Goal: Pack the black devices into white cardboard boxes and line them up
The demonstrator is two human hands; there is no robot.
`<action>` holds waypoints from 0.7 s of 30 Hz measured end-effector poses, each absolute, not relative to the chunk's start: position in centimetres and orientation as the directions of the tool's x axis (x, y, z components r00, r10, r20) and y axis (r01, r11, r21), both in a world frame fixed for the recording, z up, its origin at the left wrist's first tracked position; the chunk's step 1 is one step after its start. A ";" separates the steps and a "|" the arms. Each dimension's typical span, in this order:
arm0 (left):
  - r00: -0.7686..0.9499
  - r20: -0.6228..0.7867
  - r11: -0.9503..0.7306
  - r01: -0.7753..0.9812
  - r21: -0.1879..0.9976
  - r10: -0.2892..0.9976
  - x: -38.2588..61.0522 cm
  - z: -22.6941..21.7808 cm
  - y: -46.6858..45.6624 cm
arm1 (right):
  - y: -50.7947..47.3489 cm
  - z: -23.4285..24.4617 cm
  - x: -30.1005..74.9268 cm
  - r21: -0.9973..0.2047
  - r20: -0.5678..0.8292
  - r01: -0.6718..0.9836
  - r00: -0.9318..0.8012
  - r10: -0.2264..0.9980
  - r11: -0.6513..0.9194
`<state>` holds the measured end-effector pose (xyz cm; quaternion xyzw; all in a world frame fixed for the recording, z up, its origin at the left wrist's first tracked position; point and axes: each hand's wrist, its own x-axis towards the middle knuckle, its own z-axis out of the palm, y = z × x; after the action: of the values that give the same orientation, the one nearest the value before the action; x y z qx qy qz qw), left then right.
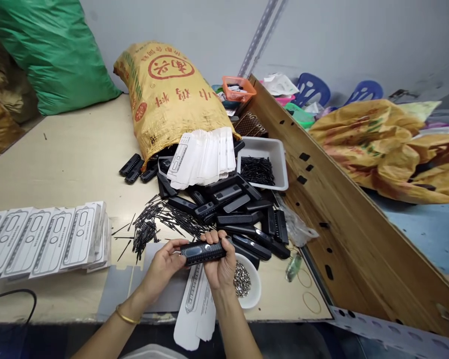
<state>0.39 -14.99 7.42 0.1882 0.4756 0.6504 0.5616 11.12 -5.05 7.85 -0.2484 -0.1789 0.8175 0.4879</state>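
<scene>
Both hands are closed on one long black plastic case (200,253) with a carbon-weave texture and a smooth oval window, held level above the table's front edge. My left hand (167,265) pinches its left end between thumb and fingers. My right hand (220,264) wraps round its right end from beneath, fingertips over the top. Under the hands lie flat white printed cartons (196,311), jutting past the table edge. Just behind, thin black bits (145,232) are scattered beside a heap of similar black cases (228,204). A white bowl (252,286) of small metal pieces stands right of my right hand.
Folded printed boxes (45,239) line the left. A yellow woven sack (175,94) spills black cases at the back, with flat cartons (202,157) against it. A grey tray (280,164) holds black bits. A wooden board (344,214) walls the right side. A green sack (56,55) stands far left.
</scene>
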 end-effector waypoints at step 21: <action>-0.235 -0.041 0.071 0.121 0.990 0.971 -3.7 5.9 -16.2 | -9.0 6.4 6.1 -1.000 0.010 -0.002 -0.494 0.870 0.011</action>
<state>-3.72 -16.19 5.90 0.4551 0.6000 0.5072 0.4190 6.10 -8.97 6.41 -0.3533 -0.6140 0.6081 0.3583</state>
